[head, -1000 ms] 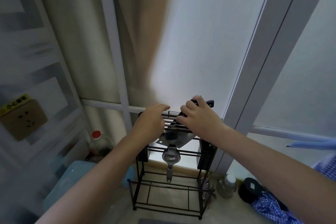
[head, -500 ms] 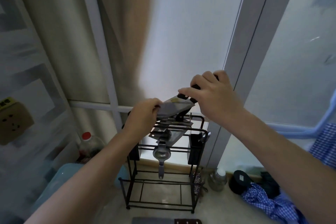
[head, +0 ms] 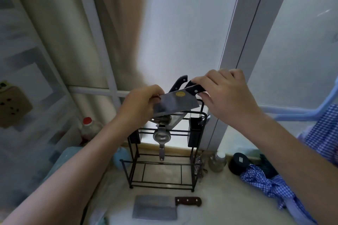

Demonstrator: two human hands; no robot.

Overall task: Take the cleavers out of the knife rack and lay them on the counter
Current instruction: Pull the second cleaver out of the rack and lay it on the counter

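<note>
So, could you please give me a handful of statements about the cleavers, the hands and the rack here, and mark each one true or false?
1. Both hands hold one cleaver above the knife rack. True: the right hand grips the handle and the left hand steadies the blade's far end.
2. The counter has no cleaver on it yet. False: a brown-handled cleaver lies flat before the rack.
3. The held cleaver's blade carries a yellow sticker. True.
4. The rack is empty of knives. False: another black handle sticks up behind the held cleaver.
5. A metal utensil hangs in the rack. True.
</note>
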